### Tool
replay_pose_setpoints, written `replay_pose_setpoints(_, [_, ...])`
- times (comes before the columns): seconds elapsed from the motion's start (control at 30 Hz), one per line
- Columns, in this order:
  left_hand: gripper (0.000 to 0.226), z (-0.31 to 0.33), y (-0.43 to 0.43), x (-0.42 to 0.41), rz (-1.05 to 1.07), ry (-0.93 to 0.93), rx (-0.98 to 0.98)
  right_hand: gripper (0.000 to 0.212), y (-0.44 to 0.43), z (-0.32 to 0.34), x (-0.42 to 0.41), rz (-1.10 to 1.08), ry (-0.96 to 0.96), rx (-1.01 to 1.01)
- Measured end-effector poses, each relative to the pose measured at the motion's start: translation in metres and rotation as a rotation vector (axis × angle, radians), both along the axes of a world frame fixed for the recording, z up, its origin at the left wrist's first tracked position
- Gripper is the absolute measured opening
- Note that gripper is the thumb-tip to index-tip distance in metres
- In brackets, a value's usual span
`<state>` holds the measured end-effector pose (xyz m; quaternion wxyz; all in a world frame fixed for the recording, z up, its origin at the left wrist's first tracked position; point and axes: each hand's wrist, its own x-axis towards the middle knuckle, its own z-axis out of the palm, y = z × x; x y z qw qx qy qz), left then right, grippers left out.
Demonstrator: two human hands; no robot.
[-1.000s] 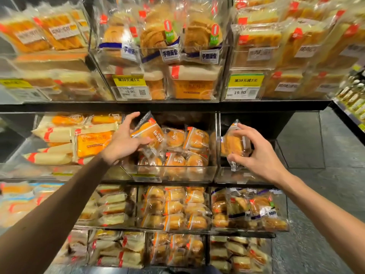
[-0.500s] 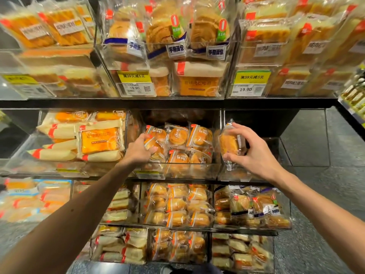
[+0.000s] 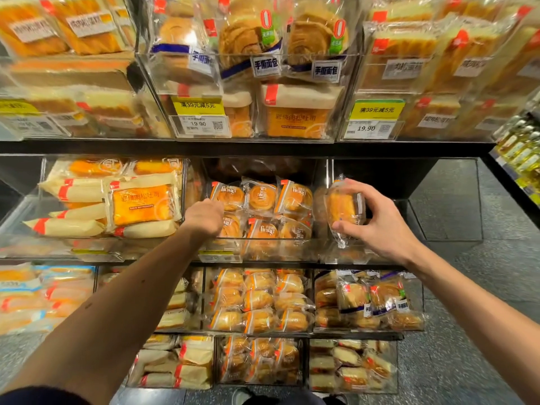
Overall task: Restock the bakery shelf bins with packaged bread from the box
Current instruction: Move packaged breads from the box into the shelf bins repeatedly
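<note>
My left hand (image 3: 203, 216) reaches into the middle clear bin (image 3: 263, 240) of the second shelf, at its left front corner. Its fingers curl down out of sight among round bun packs (image 3: 260, 197) with orange labels. My right hand (image 3: 382, 226) grips a clear packaged bread (image 3: 343, 209) upright by its sides. It holds the pack just above the front of the right-hand bin (image 3: 344, 257), which looks nearly bare. The box is not in view.
Long loaf packs (image 3: 117, 203) fill the bin left of my left hand. Above, a black shelf edge (image 3: 248, 147) carries bins with price tags (image 3: 200, 118). Two lower shelves hold more bun packs (image 3: 260, 299). Grey floor (image 3: 467, 287) and a bottle rack (image 3: 523, 147) lie to the right.
My left hand carried a bun pack down into the middle bin and sank lower at its left front. My right hand with its pack stayed over the right bin. The camera moved closer.
</note>
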<state>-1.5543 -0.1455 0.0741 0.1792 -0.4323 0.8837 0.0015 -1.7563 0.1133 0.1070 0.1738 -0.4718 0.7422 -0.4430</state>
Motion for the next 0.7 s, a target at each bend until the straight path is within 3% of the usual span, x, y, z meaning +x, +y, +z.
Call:
replay_pose_setpoints(0.1, [0.024, 0.015, 0.009, -0.001, -0.037, 0.011, -0.05, 0.064, 0.005, 0.0, 0.002, -0.02, 0.009, 0.003])
replay_pose_setpoints(0.17, [0.021, 0.027, 0.022, -0.005, -0.094, 0.213, -0.066, 0.068, 0.01, 0.004, 0.007, -0.003, 0.099, -0.004])
replay_pose_setpoints(0.2, [0.03, 0.033, 0.03, -0.008, -0.083, 0.38, 0.081, 0.073, 0.012, 0.006, 0.011, 0.016, 0.139, 0.0])
replay_pose_setpoints(0.27, [0.046, 0.05, 0.055, -0.018, 0.032, 0.665, 0.7, 0.093, 0.013, 0.01, 0.023, 0.066, 0.155, 0.026])
replay_pose_setpoints(0.3, [0.052, 0.058, 0.068, -0.023, 0.086, 0.725, 0.961, 0.104, 0.013, 0.012, 0.029, 0.095, 0.147, 0.037])
replay_pose_setpoints(0.37, [0.06, 0.066, 0.088, -0.031, 0.148, 0.753, 1.219, 0.118, 0.011, 0.015, 0.042, 0.153, 0.181, 0.039])
replay_pose_setpoints(0.5, [0.06, 0.061, 0.1, -0.038, 0.132, 0.833, 1.331, 0.121, 0.008, 0.022, 0.056, 0.204, 0.301, -0.006])
replay_pose_setpoints(0.6, [0.089, 0.049, 0.087, -0.031, 0.232, 0.917, 1.341, 0.116, 0.004, 0.02, 0.058, 0.155, 0.261, -0.066])
replay_pose_setpoints(0.7, [0.069, 0.043, 0.072, -0.021, 0.301, 1.025, 1.39, 0.103, 0.0, 0.013, 0.06, 0.023, 0.198, -0.091])
